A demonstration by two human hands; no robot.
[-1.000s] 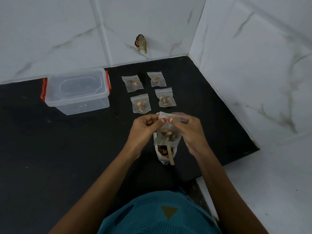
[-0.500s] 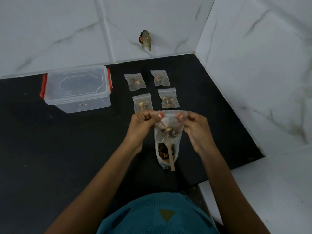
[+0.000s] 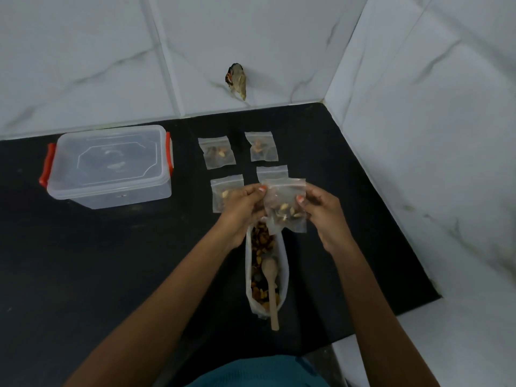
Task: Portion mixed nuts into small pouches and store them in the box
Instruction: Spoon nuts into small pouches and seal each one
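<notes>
- You hold a small zip pouch (image 3: 284, 205) in the air, just above the far end of the open bag of mixed nuts (image 3: 258, 298) that lies on the black desk (image 3: 111, 275). A small portion of nuts sits at the pouch's bottom.
- Your left hand (image 3: 241, 210) pinches the pouch's upper left edge and your right hand (image 3: 321, 213) pinches its right edge, fingers (image 3: 301, 199) curled onto the plastic. You seem to be closing the zip strip, but I cannot tell whether it is sealed all along.
- Four filled pouches lie flat beyond your hands in two rows:
  - the far-left pouch (image 3: 217, 152) and the far-right pouch (image 3: 261, 146) are in plain view;
  - the near-left pouch (image 3: 223, 191) is partly covered by your left hand;
  - the near-right pouch (image 3: 272, 171) is mostly hidden behind the one you hold.
- Portioning looks well along, with four done and a fifth in hand. The bag holds plenty of nuts, so more portions may follow.
- Storing is not yet begun. The clear box (image 3: 110, 166) with red clips stands at the left, well apart from the pouches. Its lid is on, and I can make out nothing inside.
- A wooden spoon (image 3: 270, 280) rests in the bag, bowl on the nuts and handle sticking out towards you.
- The lid must come off before any pouch goes in. The bag and spoon lie directly under your wrists, so a low move could nudge them.
</notes>
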